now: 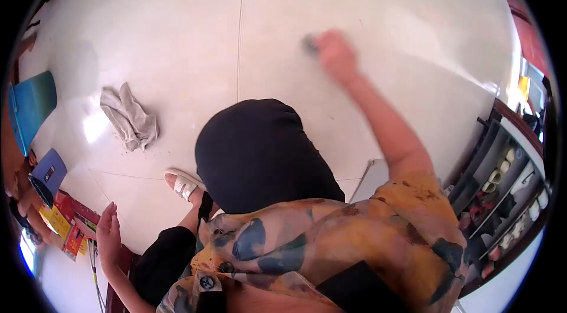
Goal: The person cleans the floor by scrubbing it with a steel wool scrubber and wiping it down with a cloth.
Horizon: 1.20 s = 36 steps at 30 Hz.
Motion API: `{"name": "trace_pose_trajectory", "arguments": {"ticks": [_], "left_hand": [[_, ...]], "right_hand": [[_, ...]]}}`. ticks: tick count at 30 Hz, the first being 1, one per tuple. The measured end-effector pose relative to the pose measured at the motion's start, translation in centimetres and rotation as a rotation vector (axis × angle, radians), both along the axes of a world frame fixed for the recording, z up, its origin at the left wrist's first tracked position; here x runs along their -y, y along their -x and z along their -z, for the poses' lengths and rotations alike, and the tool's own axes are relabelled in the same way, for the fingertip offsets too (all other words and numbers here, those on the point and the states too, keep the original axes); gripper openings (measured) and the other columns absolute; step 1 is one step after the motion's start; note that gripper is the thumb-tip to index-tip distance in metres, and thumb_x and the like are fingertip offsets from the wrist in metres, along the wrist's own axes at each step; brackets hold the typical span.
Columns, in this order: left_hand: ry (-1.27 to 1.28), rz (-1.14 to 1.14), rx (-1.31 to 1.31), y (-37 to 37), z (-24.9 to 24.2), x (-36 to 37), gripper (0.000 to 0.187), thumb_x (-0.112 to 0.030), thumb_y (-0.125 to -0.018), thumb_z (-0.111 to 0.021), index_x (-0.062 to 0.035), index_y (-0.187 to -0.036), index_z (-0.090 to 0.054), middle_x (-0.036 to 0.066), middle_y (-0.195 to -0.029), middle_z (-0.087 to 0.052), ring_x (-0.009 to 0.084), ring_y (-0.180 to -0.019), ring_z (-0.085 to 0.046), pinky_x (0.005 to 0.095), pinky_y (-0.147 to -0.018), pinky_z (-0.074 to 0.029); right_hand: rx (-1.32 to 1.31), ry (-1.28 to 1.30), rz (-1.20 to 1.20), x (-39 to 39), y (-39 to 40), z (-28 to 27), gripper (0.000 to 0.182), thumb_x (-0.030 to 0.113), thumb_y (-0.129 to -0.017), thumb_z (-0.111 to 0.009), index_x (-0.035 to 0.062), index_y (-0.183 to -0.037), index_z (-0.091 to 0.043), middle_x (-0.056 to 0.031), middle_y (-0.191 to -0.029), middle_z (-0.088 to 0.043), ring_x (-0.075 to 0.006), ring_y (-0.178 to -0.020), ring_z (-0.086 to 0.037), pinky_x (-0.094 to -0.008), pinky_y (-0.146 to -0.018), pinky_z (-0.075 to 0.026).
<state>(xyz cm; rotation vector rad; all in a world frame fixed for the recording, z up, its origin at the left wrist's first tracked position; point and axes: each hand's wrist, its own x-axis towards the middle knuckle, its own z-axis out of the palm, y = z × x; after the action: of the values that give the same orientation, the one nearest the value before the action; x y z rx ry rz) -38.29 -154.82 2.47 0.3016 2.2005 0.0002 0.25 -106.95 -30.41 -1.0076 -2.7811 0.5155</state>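
Head view: I look down on a pale tiled floor (171, 35), the wearer's patterned shirt (331, 236) and black trousers (254, 153) below.
Right hand: I see it (338, 56) blurred and stretched out over the tiles, fingers closed on a small dark object (309, 45).
Dark object: it pokes out on the left side of that fist; I cannot tell what it is or whether it touches the floor.
Left hand: this one (108, 229) is open, fingers extended, just beside the red and yellow boxes (62, 221); I see nothing in it.
Grey cloth: it lies crumpled (133, 118) on the tiles, well apart from both hands, dark specks near its lower edge.
Left edge: I have a blue bin (40, 103).
Right edge: a shoe rack (502, 195) holds several shoes.
Foot: a white-strapped sandal (186, 187) stands below the cloth.
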Motion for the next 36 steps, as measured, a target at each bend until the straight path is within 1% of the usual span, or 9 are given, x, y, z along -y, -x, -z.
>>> {"name": "trace_pose_trajectory", "arguments": {"ticks": [3, 6, 11, 13, 17, 20, 21, 27, 36], "left_hand": [[-0.007, 0.011, -0.017, 1.2, 0.4, -0.6, 0.036, -0.009, -0.097, -0.042, 0.0024, -0.131, -0.045, 0.016, -0.126, -0.055, 0.0219, -0.118, -0.052, 0.0313, -0.102, -0.038], [-0.038, -0.059, -0.027, 1.6, 0.5, -2.2, 0.037, -0.011, -0.097, -0.043, 0.0019, -0.132, -0.044, 0.017, -0.125, -0.056, 0.0223, -0.118, -0.053, 0.0318, -0.101, -0.039], [-0.014, -0.046, -0.01, 1.4, 0.7, -2.3, 0.037, -0.012, -0.098, -0.042, 0.0012, -0.132, -0.044, 0.017, -0.125, -0.055, 0.0231, -0.117, -0.053, 0.0328, -0.1, -0.039], [-0.025, -0.016, 0.011, 1.9, 1.0, -2.1, 0.037, -0.013, -0.098, -0.042, 0.0007, -0.132, -0.044, 0.017, -0.125, -0.055, 0.0233, -0.117, -0.053, 0.0329, -0.1, -0.04], [-0.048, 0.024, 0.051, 1.9, 1.1, -3.0, 0.039, -0.017, -0.099, -0.042, -0.0004, -0.133, -0.043, 0.017, -0.126, -0.055, 0.0231, -0.117, -0.053, 0.0318, -0.097, -0.041], [-0.073, 0.071, 0.073, 2.5, 1.4, -3.0, 0.04, -0.019, -0.099, -0.041, -0.0012, -0.134, -0.042, 0.017, -0.128, -0.054, 0.0228, -0.117, -0.053, 0.0306, -0.095, -0.042], [-0.089, 0.089, 0.076, 2.7, 1.5, -2.7, 0.04, -0.02, -0.099, -0.041, -0.0015, -0.135, -0.042, 0.017, -0.128, -0.054, 0.0227, -0.117, -0.053, 0.0302, -0.095, -0.042], [-0.101, 0.044, 0.114, 2.2, 1.8, -3.3, 0.041, -0.021, -0.1, -0.042, 0.0, -0.134, -0.042, 0.015, -0.127, -0.054, 0.0216, -0.114, -0.053, 0.0328, -0.101, -0.04], [-0.161, 0.161, 0.121, 4.6, 3.4, -3.4, 0.041, -0.022, -0.1, -0.043, 0.0, -0.134, -0.042, 0.016, -0.126, -0.054, 0.0232, -0.114, -0.054, 0.0321, -0.099, -0.041]], "right_hand": [[0.105, -0.234, 0.288, -12.8, -3.1, -2.2, 0.019, 0.018, -0.088, -0.046, 0.0046, -0.084, -0.058, -0.0153, -0.087, -0.055, -0.0339, -0.085, -0.055, -0.0454, -0.071, -0.046], [0.136, -0.16, 0.31, -11.4, -4.0, -2.4, 0.015, 0.016, -0.087, -0.048, 0.0046, -0.082, -0.057, -0.015, -0.087, -0.054, -0.0333, -0.086, -0.055, -0.0458, -0.07, -0.046], [0.254, 0.211, -0.167, 5.5, -9.2, -4.4, 0.016, 0.002, -0.073, -0.055, 0.0105, -0.086, -0.056, -0.0123, -0.091, -0.055, -0.0304, -0.095, -0.057, -0.0409, -0.075, -0.05], [0.158, 0.254, -0.246, 4.5, -10.3, -3.8, 0.013, 0.005, -0.074, -0.054, 0.0115, -0.085, -0.056, -0.0112, -0.09, -0.054, -0.0298, -0.091, -0.057, -0.0409, -0.072, -0.05], [0.196, -0.053, 0.099, -6.6, -6.9, -3.1, 0.007, 0.012, -0.078, -0.052, 0.0111, -0.083, -0.058, -0.0129, -0.085, -0.053, -0.0316, -0.084, -0.055, -0.0431, -0.066, -0.048], [0.074, -0.15, 0.18, -6.6, -6.3, -2.9, 0.008, 0.014, -0.08, -0.051, 0.009, -0.084, -0.056, -0.014, -0.085, -0.054, -0.0324, -0.085, -0.055, -0.0438, -0.066, -0.048], [0.073, 0.012, 0.251, -3.4, -6.6, -2.8, 0.008, 0.013, -0.08, -0.05, 0.008, -0.084, -0.055, -0.014, -0.086, -0.053, -0.0323, -0.085, -0.055, -0.0445, -0.066, -0.048], [0.288, 0.502, -0.341, 17.2, -16.8, -5.9, 0.011, 0.006, -0.072, -0.054, 0.01, -0.082, -0.053, -0.0115, -0.088, -0.052, -0.0308, -0.087, -0.055, -0.0418, -0.066, -0.049], [0.019, -0.089, 0.327, -1.4, -8.5, -2.7, 0.006, 0.012, -0.081, -0.05, 0.0092, -0.081, -0.056, -0.012, -0.088, -0.054, -0.0309, -0.077, -0.056, -0.0431, -0.063, -0.047]]}}
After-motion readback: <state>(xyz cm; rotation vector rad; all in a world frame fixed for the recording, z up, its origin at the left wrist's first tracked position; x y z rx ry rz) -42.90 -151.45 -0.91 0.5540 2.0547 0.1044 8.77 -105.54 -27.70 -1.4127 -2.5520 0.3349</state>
